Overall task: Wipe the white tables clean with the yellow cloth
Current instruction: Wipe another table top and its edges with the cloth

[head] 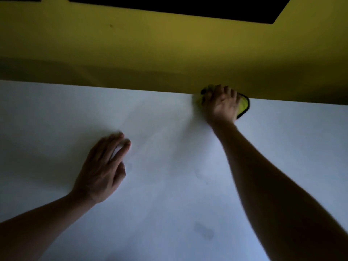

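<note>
The right hand reaches far across the white surface to its far edge, where it meets a yellow wall; its grip is clamped on the yellow cloth, the fingers curled over the bunched fabric and pressing it down onto the surface right at that edge; the cloth is bright yellow with a dark border, and it shows mostly to the right of the hand, with a smaller blurred bit at the left of the knuckles; the hand covers most of it; the right forearm runs from the lower right corner up to the wrist, bare and in shadow; the left hand lies well apart from the right, nearer the person and to the left, palm down on the surface; its grip is apart, the fingers straight and close together, pointing up and to the right, holding nothing, the thumb tucked along the right side of the hand; the left forearm comes in from the lower left corner; the surface shows a few faint grey smudges, one low and right of centre and fainter ones near the middle; above the yellow wall a black opening runs along the top; the light is dim and the edges around the cloth are blurred.
</note>
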`<state>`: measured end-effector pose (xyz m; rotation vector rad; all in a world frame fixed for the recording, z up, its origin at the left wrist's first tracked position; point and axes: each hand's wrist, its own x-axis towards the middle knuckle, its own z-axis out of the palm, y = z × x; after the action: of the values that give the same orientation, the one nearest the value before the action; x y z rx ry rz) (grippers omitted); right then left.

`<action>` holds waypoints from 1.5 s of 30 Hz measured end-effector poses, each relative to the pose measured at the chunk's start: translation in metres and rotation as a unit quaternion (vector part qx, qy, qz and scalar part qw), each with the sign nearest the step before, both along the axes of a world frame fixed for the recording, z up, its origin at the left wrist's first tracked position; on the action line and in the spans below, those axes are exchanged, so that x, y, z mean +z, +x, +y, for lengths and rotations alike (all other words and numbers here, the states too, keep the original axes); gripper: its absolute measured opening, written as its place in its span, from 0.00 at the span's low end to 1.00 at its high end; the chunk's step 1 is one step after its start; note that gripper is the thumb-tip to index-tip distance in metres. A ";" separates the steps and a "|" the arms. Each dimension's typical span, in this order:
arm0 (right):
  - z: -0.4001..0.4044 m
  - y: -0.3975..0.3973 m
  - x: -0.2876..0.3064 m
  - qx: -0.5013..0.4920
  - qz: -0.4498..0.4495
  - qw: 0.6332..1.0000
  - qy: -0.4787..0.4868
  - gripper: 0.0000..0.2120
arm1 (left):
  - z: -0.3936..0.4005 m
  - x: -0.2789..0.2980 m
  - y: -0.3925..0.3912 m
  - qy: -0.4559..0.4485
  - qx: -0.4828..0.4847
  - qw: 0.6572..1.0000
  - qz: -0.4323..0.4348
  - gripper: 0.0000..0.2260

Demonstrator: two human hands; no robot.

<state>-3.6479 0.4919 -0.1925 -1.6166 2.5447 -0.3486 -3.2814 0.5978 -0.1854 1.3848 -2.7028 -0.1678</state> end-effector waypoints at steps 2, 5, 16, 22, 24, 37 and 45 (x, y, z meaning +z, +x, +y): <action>-0.011 0.035 0.000 0.041 -0.010 0.999 0.008 0.18 | 0.003 0.005 -0.025 -0.003 0.068 0.998 0.001 0.23; -0.017 0.073 0.001 0.095 -0.029 0.995 -0.016 0.19 | 0.011 0.009 -0.087 0.011 0.084 0.996 0.030 0.22; 0.030 -0.113 -0.002 0.078 -0.009 0.996 -0.034 0.20 | 0.023 -0.005 -0.250 0.062 0.002 0.997 0.052 0.28; 0.033 -0.143 -0.005 0.006 0.003 1.000 -0.027 0.18 | 0.023 -0.007 -0.256 0.039 0.014 0.998 0.046 0.27; 0.024 -0.122 -0.006 0.018 0.008 1.000 0.002 0.18 | 0.023 -0.006 -0.256 0.034 0.014 0.998 0.048 0.27; 0.027 -0.127 0.002 0.145 -0.025 0.989 -0.009 0.18 | 0.023 -0.007 -0.256 0.026 0.015 0.998 0.060 0.27; 0.041 -0.146 -0.001 -0.029 0.013 0.999 0.027 0.17 | 0.023 -0.006 -0.256 0.022 0.025 0.997 0.063 0.27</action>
<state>-3.7940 0.5327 -0.1931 -1.5430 2.6005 -0.2623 -3.5377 0.6210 -0.1911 1.4009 -2.5754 -0.3026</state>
